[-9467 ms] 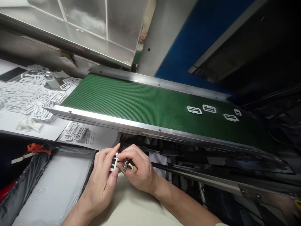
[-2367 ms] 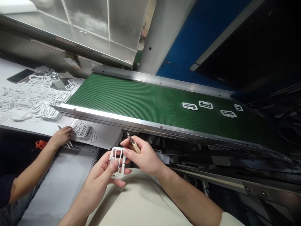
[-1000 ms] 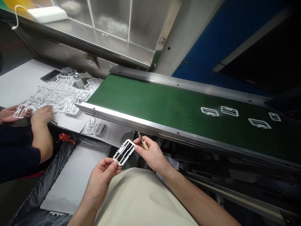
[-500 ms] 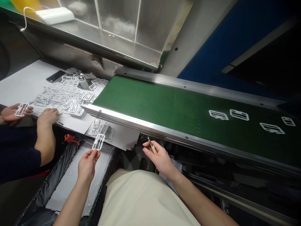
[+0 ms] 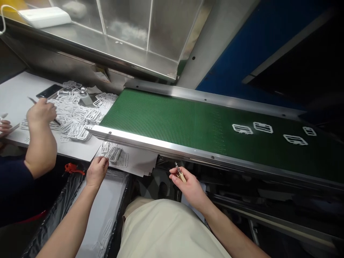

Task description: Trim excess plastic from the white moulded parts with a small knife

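My left hand (image 5: 97,171) is closed in a pinch at the near edge of a small pile of flat white plastic frames (image 5: 114,152). A white plastic frame at its fingertips blends into that pile, so its outline is hard to separate. The pile lies on white card sheets (image 5: 138,161) beside the conveyor. In front of my lap, my right hand (image 5: 189,186) is wrapped round small nippers (image 5: 181,175) with cream handles, their metal tip pointing up and away from me.
A green conveyor belt (image 5: 156,116) carries several white frames at right. A co-worker's hand (image 5: 41,111) holds a thin dark tool over a large heap of frames (image 5: 77,114). Orange-handled pliers (image 5: 73,168) lie by a black-lined bin (image 5: 67,200). A phone (image 5: 49,91) rests behind.
My left hand has brought its white frame from above the bin forward to the small pile. The co-worker's hand has risen with a thin tool. My view has shifted slightly.
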`<state>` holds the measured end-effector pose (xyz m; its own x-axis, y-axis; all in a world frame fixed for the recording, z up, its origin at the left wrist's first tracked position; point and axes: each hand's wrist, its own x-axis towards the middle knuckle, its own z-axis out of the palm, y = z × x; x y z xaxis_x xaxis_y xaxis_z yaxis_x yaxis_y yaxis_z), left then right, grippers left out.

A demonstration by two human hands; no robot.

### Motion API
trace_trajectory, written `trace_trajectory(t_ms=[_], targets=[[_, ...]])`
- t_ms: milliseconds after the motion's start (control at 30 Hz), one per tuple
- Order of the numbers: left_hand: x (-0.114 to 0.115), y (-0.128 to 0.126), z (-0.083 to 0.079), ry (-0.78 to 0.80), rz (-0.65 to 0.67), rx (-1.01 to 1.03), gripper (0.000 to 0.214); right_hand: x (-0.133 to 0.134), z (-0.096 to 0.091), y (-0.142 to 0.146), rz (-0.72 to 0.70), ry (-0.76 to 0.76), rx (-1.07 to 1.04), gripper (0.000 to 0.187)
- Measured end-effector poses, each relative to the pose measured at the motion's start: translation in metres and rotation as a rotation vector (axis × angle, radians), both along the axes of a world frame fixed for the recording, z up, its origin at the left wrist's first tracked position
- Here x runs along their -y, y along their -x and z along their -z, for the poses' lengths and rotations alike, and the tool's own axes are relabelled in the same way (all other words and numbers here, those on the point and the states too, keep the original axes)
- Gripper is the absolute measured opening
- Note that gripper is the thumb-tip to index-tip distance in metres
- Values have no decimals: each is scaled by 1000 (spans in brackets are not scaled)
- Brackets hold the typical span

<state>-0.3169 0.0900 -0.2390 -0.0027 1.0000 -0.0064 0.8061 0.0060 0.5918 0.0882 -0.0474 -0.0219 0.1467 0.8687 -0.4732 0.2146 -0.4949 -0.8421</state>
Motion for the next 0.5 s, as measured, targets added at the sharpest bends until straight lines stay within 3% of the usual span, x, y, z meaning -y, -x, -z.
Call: trace_trajectory(t_ms=[167,300,400,500], targets=[[4,-9,13,4,53,-80,19,5,3,-1,11,-1,4,39],[10,-7,10,13,42,-78,23,5,-6,-1,-45,7,36,36],[19,-11,-1,30,0,-6,25,3,-33,-13,-108,-8,179,28],[20,-56,-10,97,-17,179,31,-4,-79,-44,-38,-154,407,23]])
